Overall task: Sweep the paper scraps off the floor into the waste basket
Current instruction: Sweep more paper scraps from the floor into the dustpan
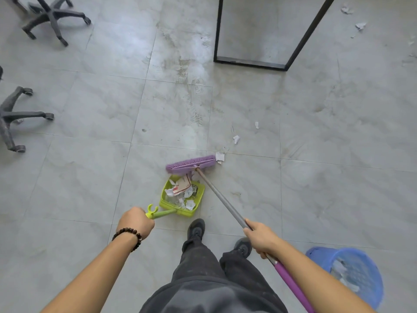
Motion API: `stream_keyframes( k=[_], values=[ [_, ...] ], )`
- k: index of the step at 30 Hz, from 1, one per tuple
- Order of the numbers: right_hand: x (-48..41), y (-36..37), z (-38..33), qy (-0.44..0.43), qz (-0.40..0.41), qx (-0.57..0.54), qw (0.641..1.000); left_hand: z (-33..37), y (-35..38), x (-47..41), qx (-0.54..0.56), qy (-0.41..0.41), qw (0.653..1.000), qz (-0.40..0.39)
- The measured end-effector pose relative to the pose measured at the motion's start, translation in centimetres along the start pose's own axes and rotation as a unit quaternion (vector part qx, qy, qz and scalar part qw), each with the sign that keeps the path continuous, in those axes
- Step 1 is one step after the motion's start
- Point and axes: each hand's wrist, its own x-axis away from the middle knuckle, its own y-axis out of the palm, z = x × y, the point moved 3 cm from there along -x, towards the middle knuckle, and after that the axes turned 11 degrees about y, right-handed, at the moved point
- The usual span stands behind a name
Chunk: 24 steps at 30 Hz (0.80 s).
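Well, L hand [135, 222] is fisted round the handle of the green dustpan [165, 203] and R hand [261, 238] is wrapped round the broom shaft [222, 197], so both are full. The pan sits on the floor just ahead of the feet, loaded w/ paper scraps [181, 187]. The broom head [190, 163] lies right at its open lip. Risks, as I judge them: the load looks heaped, so a tilted lift could spill it. One loose scrap [220, 157] touches the head's R end and a straight pull may miss it. Others [236, 139] lie beyond. The waste basket [320, 256] is well apart at lower R, so carrying the pan over could shed bits. Can't see the pan lip under the head. The basket is blurred and partly behind the R forearm, so fill level is unclear.
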Motion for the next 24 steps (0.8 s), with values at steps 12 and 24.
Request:
stream_keyframes(
  k=[12, 24],
  values=[
    [-6.2, -6.4, -7.2, 0.005, 0.107, -0.112, 0.988, -1.0, 0.7, 0.2, -0.006, 0.003, 1.0, -0.003],
    [-0.3, 1.2, -3.6, 0.069, -0.033, -0.231, 0.97, -0.4, 0.4, -0.8, -0.037, 0.024, 0.999, -0.018]
  ],
)
